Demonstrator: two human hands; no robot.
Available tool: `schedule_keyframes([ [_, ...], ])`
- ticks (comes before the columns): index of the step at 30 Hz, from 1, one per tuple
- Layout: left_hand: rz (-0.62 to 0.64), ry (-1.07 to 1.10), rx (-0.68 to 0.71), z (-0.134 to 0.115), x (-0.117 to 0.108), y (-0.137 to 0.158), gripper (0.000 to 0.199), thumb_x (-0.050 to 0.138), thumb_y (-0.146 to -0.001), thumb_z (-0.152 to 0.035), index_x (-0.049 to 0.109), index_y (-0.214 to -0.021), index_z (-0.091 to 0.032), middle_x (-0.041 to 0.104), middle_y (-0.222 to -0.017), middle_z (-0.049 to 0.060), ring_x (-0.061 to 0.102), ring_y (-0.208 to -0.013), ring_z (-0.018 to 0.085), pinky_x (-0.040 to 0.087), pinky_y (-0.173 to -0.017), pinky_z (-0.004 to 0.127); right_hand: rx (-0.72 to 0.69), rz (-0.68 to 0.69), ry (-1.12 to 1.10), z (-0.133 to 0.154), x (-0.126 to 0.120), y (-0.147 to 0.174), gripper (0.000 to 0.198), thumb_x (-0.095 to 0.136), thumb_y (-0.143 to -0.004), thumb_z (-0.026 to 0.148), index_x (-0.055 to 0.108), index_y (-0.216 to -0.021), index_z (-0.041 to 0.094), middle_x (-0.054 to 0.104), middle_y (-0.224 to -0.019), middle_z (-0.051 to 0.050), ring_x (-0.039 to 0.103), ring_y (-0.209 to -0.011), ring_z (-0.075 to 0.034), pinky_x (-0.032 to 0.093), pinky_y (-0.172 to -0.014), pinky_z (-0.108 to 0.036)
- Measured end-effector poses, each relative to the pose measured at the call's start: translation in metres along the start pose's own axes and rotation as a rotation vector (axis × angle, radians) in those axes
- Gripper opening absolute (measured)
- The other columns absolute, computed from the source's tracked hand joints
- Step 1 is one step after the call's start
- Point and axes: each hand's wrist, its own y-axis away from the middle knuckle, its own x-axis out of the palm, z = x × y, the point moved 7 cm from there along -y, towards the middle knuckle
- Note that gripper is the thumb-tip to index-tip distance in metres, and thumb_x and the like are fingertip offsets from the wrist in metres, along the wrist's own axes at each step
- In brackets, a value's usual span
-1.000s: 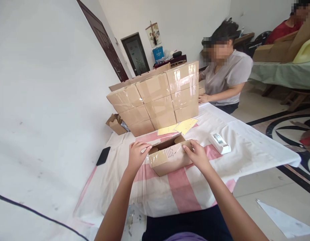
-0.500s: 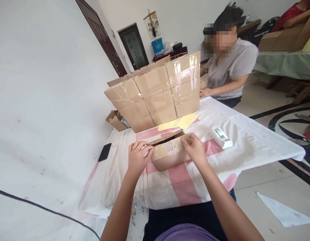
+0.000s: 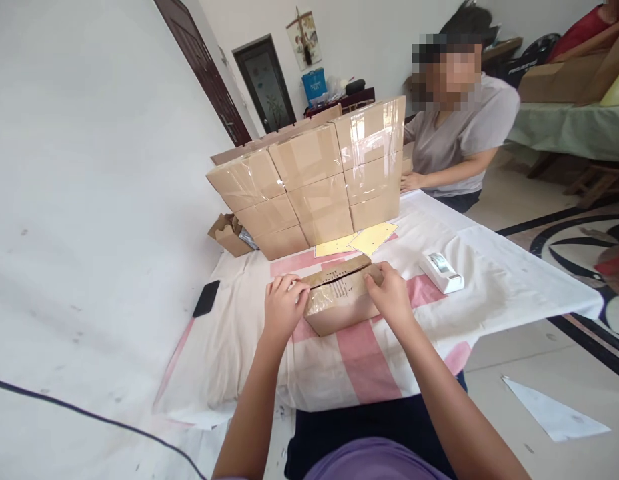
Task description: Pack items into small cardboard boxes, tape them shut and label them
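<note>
A small cardboard box [image 3: 342, 308] sits on the cloth-covered table in front of me, its two top flaps nearly meeting with a narrow dark gap between them. My left hand [image 3: 287, 303] grips the box's left end, thumb and fingers bent at the upper edge. At the right end, my right hand [image 3: 388, 290] pinches the near flap and corner, thumb on the near side. Clear tape shines on the box's left part, and printed marks run across the top. Just beyond it lie yellow sheets [image 3: 373, 239].
Stacked cardboard boxes [image 3: 317, 207] form a wall behind. A white box [image 3: 442, 272] lies to the right, a black phone [image 3: 206, 299] to the left. An open carton [image 3: 229, 235] stands at the far left. A co-worker [image 3: 459, 133] sits beyond the table [image 3: 514, 280].
The far flap of the small box has come down, narrowing the opening to a slit. My left hand has shifted slightly right and stays at the box's left end.
</note>
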Motion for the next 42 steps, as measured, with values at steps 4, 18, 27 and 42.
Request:
schedule_keyframes([
  [4,0.050,-0.026,0.037,-0.009,0.004,0.009,0.021,0.053,-0.099,-0.025,0.072,-0.093,-0.028,0.071,-0.112,0.005,0.059,-0.107,0.026,0.040,-0.085,0.043,-0.040,-0.062,-0.109,-0.003,0.001,0.004,0.021,0.052,-0.084,0.038,0.059,-0.095,0.022,0.067,-0.089,-0.009,0.062,-0.089,-0.030,0.048,-0.080,-0.041],
  [18,0.039,-0.016,-0.025,-0.016,-0.005,0.027,0.027,0.054,-0.099,-0.044,0.071,-0.111,-0.029,0.067,-0.130,0.009,0.058,-0.116,0.030,0.041,-0.091,0.045,-0.034,-0.117,-0.337,-0.016,0.003,0.013,0.028,0.059,-0.088,0.047,0.060,-0.100,0.021,0.065,-0.102,-0.010,0.063,-0.096,-0.028,0.051,-0.089,-0.044],
  [27,0.036,-0.042,0.038,-0.018,0.008,0.052,0.058,0.070,-0.084,-0.063,0.064,-0.130,-0.027,0.065,-0.135,0.011,0.056,-0.121,0.034,0.042,-0.098,0.049,0.008,-0.119,-0.352,-0.016,0.009,0.017,0.028,0.059,-0.087,0.045,0.060,-0.101,0.021,0.065,-0.097,-0.009,0.062,-0.094,-0.028,0.052,-0.089,-0.048],
  [42,0.058,0.293,-0.054,0.025,0.023,0.071,0.056,0.078,-0.084,-0.043,0.057,-0.134,-0.028,0.053,-0.138,0.014,0.055,-0.127,0.030,0.055,-0.094,0.042,-0.096,0.849,-0.361,-0.033,0.036,0.007,0.117,0.081,-0.075,0.046,0.005,-0.165,0.038,0.023,-0.168,-0.009,0.024,-0.155,-0.038,0.034,-0.120,-0.060],
])
